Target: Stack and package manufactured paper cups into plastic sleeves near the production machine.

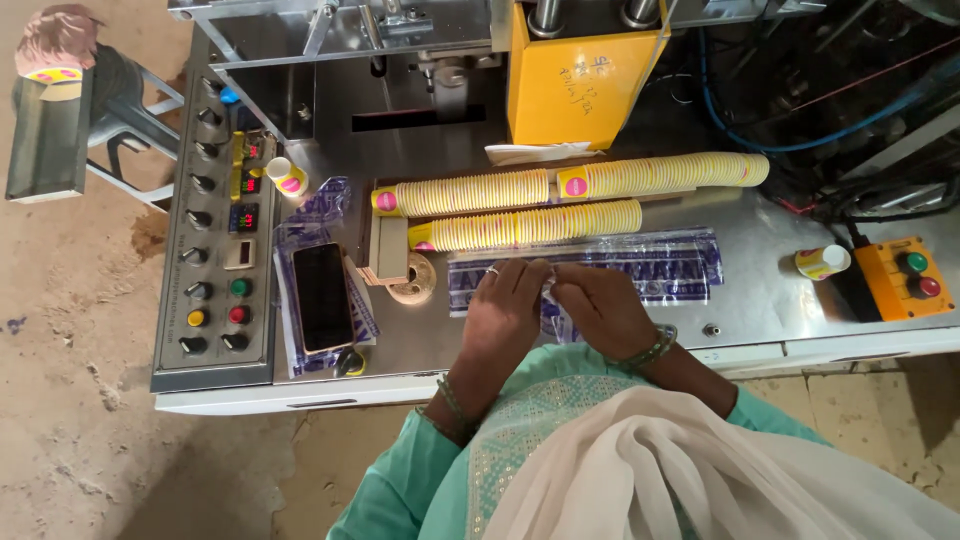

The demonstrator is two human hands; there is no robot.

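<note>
Both hands, left hand (505, 305) and right hand (600, 308), pinch mouth of clear blue-printed plastic sleeve (640, 268) on steel machine table (760, 300); thin film may tear or slip; long stacks of nested yellow paper cups (525, 226) at 12 o'clock could roll if nudged.

A clear plastic sleeve with blue print (640, 268) lies flat under both hands, stretching right. Left of the left hand (505, 310), a dark-screened phone (322, 297) rests on similar blue-printed clear bags (318, 205). Farther left, small red digital displays (245, 200) glow.
</note>
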